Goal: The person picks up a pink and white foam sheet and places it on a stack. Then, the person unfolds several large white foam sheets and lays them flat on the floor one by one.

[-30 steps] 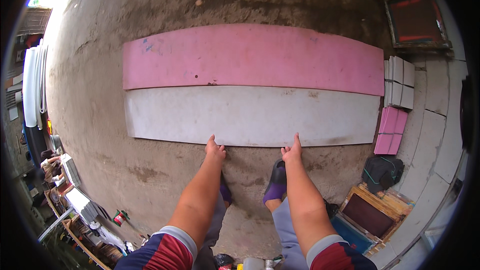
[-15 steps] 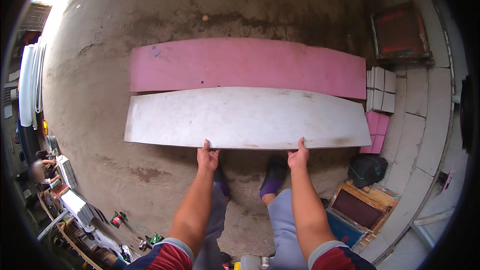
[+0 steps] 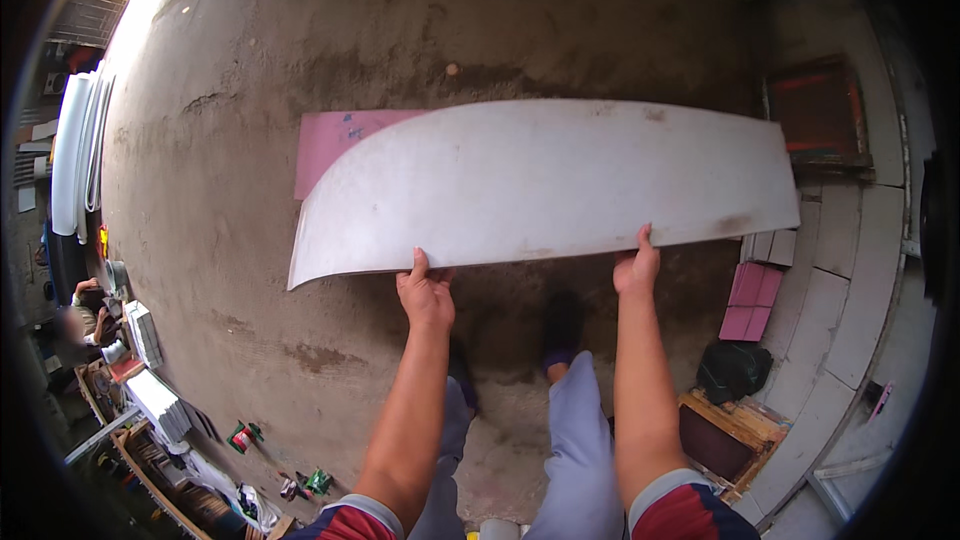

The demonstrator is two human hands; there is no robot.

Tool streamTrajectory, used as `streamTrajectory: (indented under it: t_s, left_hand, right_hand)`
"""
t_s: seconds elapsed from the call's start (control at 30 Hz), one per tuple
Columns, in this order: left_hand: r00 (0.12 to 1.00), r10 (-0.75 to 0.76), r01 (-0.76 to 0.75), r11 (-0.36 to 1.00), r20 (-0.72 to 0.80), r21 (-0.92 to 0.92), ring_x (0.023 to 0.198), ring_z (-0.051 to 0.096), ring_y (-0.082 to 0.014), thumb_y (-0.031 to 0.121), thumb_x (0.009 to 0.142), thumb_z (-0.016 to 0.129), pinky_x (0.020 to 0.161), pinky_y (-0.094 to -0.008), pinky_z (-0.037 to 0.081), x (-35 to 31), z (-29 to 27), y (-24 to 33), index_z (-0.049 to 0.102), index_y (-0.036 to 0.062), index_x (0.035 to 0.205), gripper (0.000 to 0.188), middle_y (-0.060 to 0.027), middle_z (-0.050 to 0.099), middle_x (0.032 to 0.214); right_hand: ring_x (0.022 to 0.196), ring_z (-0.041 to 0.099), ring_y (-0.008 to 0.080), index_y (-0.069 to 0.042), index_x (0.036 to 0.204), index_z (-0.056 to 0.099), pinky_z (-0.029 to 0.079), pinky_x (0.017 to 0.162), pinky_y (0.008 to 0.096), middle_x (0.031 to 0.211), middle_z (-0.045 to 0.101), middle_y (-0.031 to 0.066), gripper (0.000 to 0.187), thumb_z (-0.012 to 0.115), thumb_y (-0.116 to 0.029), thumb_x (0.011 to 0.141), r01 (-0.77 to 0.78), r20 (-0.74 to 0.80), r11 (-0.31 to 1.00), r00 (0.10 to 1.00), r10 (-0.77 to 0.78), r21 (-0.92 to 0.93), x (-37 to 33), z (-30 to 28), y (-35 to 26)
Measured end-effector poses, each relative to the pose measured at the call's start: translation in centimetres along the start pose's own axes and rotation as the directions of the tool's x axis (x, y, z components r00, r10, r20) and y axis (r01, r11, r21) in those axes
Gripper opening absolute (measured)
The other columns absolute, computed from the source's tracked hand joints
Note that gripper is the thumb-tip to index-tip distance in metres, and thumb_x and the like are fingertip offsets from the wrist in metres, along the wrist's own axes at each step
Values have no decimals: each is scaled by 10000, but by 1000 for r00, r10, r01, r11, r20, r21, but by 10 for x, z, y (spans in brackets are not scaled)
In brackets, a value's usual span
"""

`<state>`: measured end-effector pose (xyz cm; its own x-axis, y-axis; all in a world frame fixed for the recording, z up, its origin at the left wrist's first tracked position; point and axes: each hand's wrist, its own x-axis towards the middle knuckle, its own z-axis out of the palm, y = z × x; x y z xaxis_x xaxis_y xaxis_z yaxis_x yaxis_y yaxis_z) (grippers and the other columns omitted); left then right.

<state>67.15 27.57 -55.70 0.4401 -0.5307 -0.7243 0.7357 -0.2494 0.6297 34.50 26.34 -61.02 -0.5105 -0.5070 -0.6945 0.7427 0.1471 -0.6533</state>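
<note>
A long white sheet [image 3: 560,180] is held up in front of me, its left end drooping and bent toward me. My left hand [image 3: 425,297] grips its near edge left of the middle, thumb on top and fingers underneath. Further right along the same edge, my right hand [image 3: 638,265] pinches it the same way. Beneath and beyond lies a pink sheet [image 3: 325,145] on the floor; only its left end shows, with the rest hidden by the white one.
On the right stand tied stacks of pink [image 3: 752,300] and white pieces, a black bag [image 3: 735,370], and wooden frames [image 3: 735,440]. White sheets [image 3: 75,155] hang at the left, above a seated person [image 3: 90,315]. Green spools [image 3: 245,435] lie on the concrete floor [image 3: 220,240].
Both hands have raised the white sheet and shifted it away from me and rightward. Its right end is now higher, and it covers most of the pink sheet.
</note>
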Motion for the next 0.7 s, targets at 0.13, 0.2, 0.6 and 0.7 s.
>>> streamTrajectory:
  t_s: [0.13, 0.2, 0.6, 0.7]
  left_hand:
    - [991, 130, -131, 991, 38, 15, 1107, 638, -246, 202, 999, 661, 898, -492, 566, -4, 37, -20, 539, 85, 1271, 321, -81, 631, 1240]
    - [982, 171, -174, 984, 83, 26, 1129, 626, -264, 200, 997, 664, 927, -518, 550, 5, 44, -37, 539, 77, 1261, 317, -95, 624, 1247]
    - [924, -369, 365, 782, -96, 505, 1142, 592, -299, 365, 995, 654, 942, -465, 511, 201, -23, -139, 428, 31, 1371, 551, -138, 545, 1351]
    - [885, -460, 429, 751, -68, 502, 1332, 502, -395, 402, 1060, 512, 1065, -488, 464, 217, -18, -145, 244, -42, 1530, 700, -204, 352, 1549]
  right_hand:
    - [1197, 571, 237, -92, 1365, 522, 510, 980, 425, 1308, 587, 53, 476, 705, -274, 966, 5, 78, 998, 997, -10, 59, 66, -5, 10]
    - [1208, 567, 237, -94, 1375, 512, 513, 990, 420, 1326, 579, 57, 486, 699, -285, 969, -13, 71, 994, 997, 5, 106, 89, -14, 16]
    - [1201, 554, 359, -140, 1437, 436, 504, 936, 557, 1372, 528, 113, 613, 671, -457, 968, -320, -250, 915, 933, 259, -245, 193, -104, 108]
    - [1190, 558, 363, -96, 1441, 413, 507, 940, 549, 1356, 527, 140, 635, 626, -487, 989, -339, -325, 874, 918, 227, -348, 203, -107, 124]
